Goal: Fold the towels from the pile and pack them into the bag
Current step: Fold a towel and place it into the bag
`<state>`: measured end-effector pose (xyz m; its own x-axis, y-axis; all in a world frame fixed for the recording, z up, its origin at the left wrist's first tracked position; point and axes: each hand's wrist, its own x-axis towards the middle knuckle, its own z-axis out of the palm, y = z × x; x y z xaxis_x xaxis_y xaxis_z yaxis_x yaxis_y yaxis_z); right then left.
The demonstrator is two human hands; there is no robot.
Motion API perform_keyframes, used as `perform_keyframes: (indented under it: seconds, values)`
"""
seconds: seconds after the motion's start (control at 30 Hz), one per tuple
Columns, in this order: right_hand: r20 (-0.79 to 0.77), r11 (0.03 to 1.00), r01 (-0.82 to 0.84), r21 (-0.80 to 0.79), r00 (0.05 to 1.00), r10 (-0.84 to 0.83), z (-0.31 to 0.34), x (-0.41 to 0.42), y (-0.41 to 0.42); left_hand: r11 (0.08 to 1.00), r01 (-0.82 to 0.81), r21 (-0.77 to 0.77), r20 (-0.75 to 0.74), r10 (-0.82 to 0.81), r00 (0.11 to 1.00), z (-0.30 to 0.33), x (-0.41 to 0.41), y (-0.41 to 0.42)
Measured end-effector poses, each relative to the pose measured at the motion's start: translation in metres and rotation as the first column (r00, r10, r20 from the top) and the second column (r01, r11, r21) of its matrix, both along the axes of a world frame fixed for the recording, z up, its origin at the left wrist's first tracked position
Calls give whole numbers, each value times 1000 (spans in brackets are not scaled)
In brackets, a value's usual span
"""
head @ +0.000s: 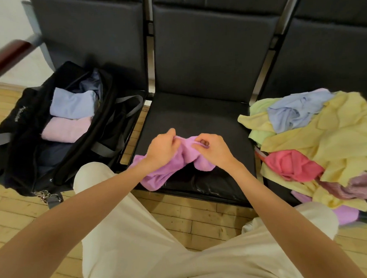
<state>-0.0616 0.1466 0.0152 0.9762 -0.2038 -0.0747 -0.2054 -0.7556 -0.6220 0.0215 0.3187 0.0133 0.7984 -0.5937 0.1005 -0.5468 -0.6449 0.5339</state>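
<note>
Both hands are pinching the crumpled lilac terry towel (pixel 169 171) along its far edge over the front of the middle black padded seat (pixel 198 117): the left hand (pixel 161 151) and the right hand (pixel 212 150) are gripping close together, fingers curled into the cloth, the rest sagging toward the seat's front-left corner. The towel's long axis is running left-right, so spreading probably means parting the hands. Left, the open black duffel bag (pixel 16 129) is holding a folded pale pink towel (pixel 66 129) and, beyond it, a folded light blue towel (pixel 71 106). Right, the loose pile of yellow, blue, pink and purple towels (pixel 329 136) is waiting.

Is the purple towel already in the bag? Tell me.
No, both hands, left and right, grip the purple towel over the middle seat, beside the bag.
</note>
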Motion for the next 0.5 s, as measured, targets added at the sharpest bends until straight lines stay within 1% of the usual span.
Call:
perform_keyframes:
  seconds: [0.03,0.1,0.17,0.27,0.33,0.43,0.5]
  values:
    - [-3,1000,13,-10,1000,-13,1,-1,-2,992,-86,-97,-36,83,996,7,3,1]
    - [17,997,64,50,998,-65,0,-4,-5,949,-212,-232,-113,191,975,23,9,1]
    - [53,987,136,90,989,-141,-3,-8,-8,907,-289,-307,-184,241,953,39,16,0]
    - [83,960,214,181,969,-231,-3,-10,-10,844,-387,-370,-262,305,916,58,33,0]
    - [88,942,223,253,964,-252,0,-10,-12,824,-397,-404,-236,326,916,72,43,0]
    - [109,924,239,300,953,-282,5,-9,-18,798,-364,-481,-168,323,931,100,53,-1]
    - [132,909,250,334,942,-308,10,-7,-21,777,-362,-515,-120,353,928,119,57,-3]
